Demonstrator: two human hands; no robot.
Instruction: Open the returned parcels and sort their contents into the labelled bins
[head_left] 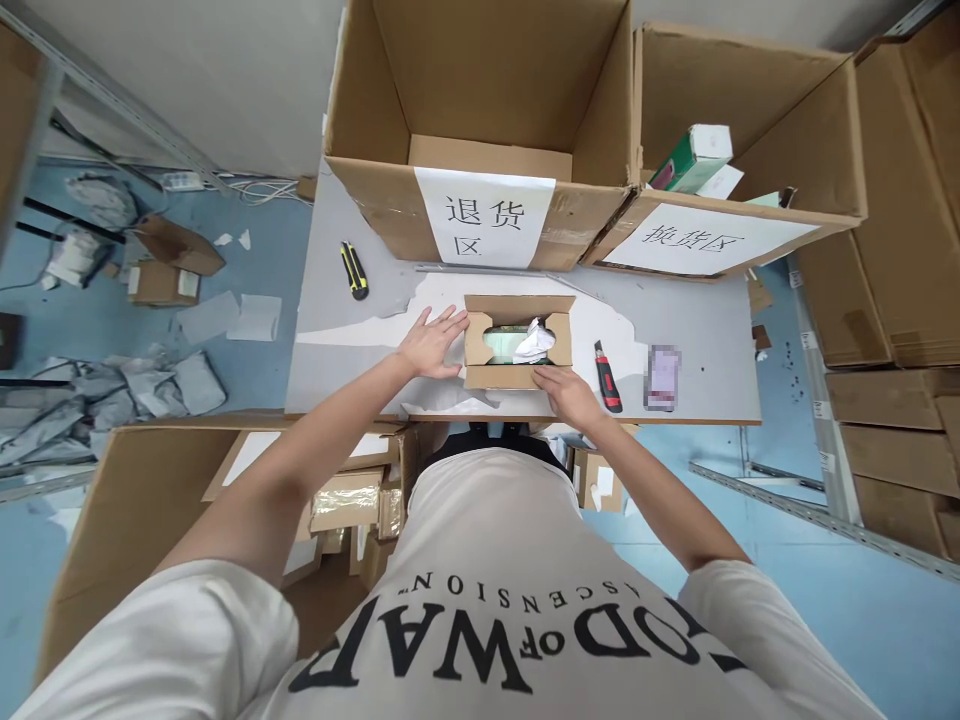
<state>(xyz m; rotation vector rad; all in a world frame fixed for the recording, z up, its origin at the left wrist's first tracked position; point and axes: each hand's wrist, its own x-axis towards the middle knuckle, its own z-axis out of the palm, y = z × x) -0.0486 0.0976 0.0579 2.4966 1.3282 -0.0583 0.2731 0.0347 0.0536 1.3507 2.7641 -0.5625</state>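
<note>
A small cardboard box (491, 377) lies on the table with its flaps folded open. Inside it are a pale green item (501, 346) and crumpled white paper (534, 343); their lower parts are hidden. My left hand (435, 343) rests at the box's left side, fingers spread and fingertips touching its edge. At the front right corner, my right hand (570, 395) has its fingers closed at the front flap, with the thumb not clearly seen. Right of that hand lies a red and black utility knife (608, 378). A yellow and black utility knife (354, 271) lies farther off at the left.
Two large open cartons with paper labels stand at the table's back: the left carton (375, 205) and the right carton (817, 190), which holds a green and white box (694, 160). A blurred phone-shaped object (662, 378) lies at right. Below left, a big carton (97, 540) holds several parcels.
</note>
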